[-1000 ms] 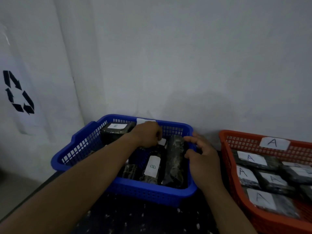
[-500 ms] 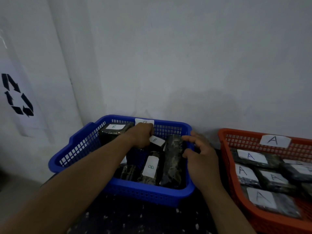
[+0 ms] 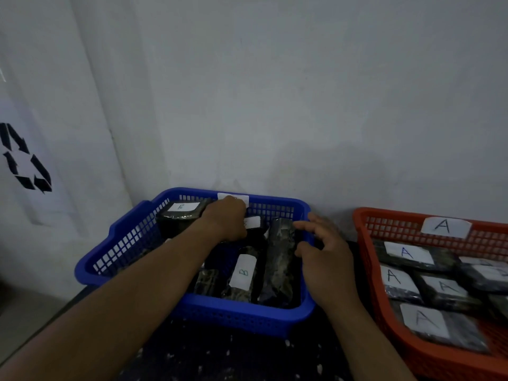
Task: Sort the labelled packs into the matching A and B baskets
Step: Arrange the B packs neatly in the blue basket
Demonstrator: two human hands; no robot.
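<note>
A blue basket holds several dark wrapped packs, two showing white B labels. My left hand reaches into its far side, fingers curled down around a dark pack whose white label pokes out to the right of my knuckles. My right hand hovers at the basket's right rim, fingers spread and relaxed, thumb against a tall dark pack standing on edge. To the right, a red basket marked A contains several A-labelled packs.
Both baskets sit on a dark speckled tabletop pushed against a pale wall. A white sheet with a black recycling symbol hangs at the left. The blue basket's own white tag is partly covered by my left hand.
My left hand has shifted slightly left in the blue basket, uncovering the white label of the pack under it. My right hand's fingers have spread a little by the right rim.
</note>
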